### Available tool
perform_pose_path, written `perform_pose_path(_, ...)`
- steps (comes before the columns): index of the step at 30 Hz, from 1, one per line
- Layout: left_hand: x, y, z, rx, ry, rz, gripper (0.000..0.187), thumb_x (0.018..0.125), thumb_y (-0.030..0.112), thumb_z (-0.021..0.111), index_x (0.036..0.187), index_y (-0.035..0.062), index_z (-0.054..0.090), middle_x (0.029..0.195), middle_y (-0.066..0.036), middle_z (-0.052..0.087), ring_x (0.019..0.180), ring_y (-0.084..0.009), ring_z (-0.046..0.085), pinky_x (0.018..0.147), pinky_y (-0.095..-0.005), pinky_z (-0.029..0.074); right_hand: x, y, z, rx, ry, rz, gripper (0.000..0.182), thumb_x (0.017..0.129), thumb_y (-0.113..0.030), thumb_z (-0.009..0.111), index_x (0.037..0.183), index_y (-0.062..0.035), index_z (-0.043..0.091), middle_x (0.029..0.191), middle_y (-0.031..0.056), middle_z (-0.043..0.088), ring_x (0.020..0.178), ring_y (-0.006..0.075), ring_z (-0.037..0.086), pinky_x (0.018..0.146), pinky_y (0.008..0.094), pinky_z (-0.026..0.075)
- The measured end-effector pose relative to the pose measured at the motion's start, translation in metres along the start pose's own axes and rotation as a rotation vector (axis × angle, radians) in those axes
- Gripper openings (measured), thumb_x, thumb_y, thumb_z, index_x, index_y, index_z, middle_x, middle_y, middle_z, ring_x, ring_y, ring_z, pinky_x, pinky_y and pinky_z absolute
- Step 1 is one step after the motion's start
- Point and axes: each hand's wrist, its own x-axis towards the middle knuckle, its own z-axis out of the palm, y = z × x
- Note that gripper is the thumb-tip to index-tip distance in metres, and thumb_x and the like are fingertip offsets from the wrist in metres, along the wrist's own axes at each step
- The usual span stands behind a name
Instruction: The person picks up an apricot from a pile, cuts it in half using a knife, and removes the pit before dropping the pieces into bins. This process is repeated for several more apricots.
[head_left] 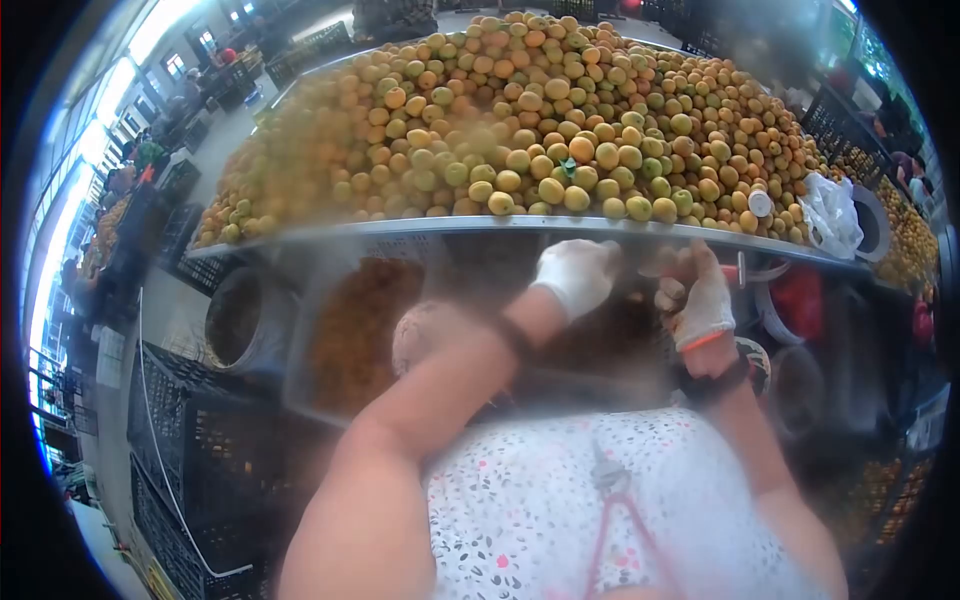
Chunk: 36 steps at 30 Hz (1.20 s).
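A large heap of yellow-orange and greenish round fruit (550,120) lies on a metal-edged table (480,226). Just below the table's front edge, my left hand (577,278) in a white glove is closed, its fingers curled; whatever it may hold is hidden. To its right, my right hand (697,305), in a white glove with an orange cuff, is raised below the edge. Its fingers are bent around something blurred that I cannot make out. Beneath my arms a pale bin (310,350) holds a mass of orange-brown pieces (365,325).
Black crates (235,450) are stacked at the lower left, near a round bucket (236,318). A clear plastic bag (832,215) hangs at the table's right end by a grey ring (872,225). Other people are at the far left and right.
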Motion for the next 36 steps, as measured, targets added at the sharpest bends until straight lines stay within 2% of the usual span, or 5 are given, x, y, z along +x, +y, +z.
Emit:
perform_pose_path(7,-0.043,-0.105,-0.058,-0.142,0.357,-0.190,0.019,0.087,0.023,0.067,0.095,0.0063,0.068,0.084,-0.018,0.070,0.081,-0.0345,0.069,0.072,-0.0401,0.054,0.024,0.011,-0.018,-0.574,-0.042,-0.168,0.036,0.096,-0.036,0.058,0.089,-0.0018,0.068,0.068,0.0063,0.064,0.043,0.0068,0.046,0.038,0.0225,0.034)
perform_pose_path(12,-0.131,-0.235,-0.122,0.463,0.458,-0.393,0.045,0.080,0.035,0.074,0.114,0.0063,0.067,0.094,-0.018,0.069,0.095,-0.0336,0.065,0.083,-0.0433,0.051,0.032,0.027,-0.016,-0.600,-0.095,-0.048,0.033,0.095,-0.035,0.061,0.084,-0.0037,0.065,0.077,0.0095,0.068,0.049,0.0096,0.053,0.041,0.0233,0.038)
perform_pose_path(15,-0.112,-0.234,-0.154,0.147,0.504,-0.523,0.037,0.083,0.022,0.070,0.116,0.0048,0.066,0.100,-0.018,0.069,0.096,-0.0327,0.066,0.086,-0.0400,0.051,0.051,0.049,-0.018,-0.627,-0.204,-0.013,0.025,0.095,-0.027,0.060,0.088,-0.0036,0.063,0.070,0.0093,0.067,0.045,0.0101,0.053,0.037,0.0234,0.035)
perform_pose_path(22,-0.024,-0.353,-0.111,0.371,0.234,-0.576,0.038,0.082,0.016,0.063,0.118,0.0058,0.065,0.111,-0.020,0.068,0.107,-0.0352,0.063,0.094,-0.0407,0.049,0.051,0.049,0.000,-0.823,-0.346,-0.019,0.030,0.096,-0.030,0.060,0.083,-0.0044,0.065,0.070,0.0064,0.065,0.050,0.0077,0.053,0.044,0.0213,0.038)
perform_pose_path(36,-0.002,-0.341,-0.114,0.514,0.017,-0.670,0.053,0.075,0.023,0.070,0.123,0.0055,0.054,0.121,-0.025,0.061,0.113,-0.0370,0.059,0.097,-0.0441,0.048,0.066,0.055,-0.005,-0.883,-0.333,0.097,0.027,0.093,-0.029,0.062,0.084,-0.0042,0.066,0.074,0.0060,0.066,0.061,0.0103,0.058,0.054,0.0248,0.046)
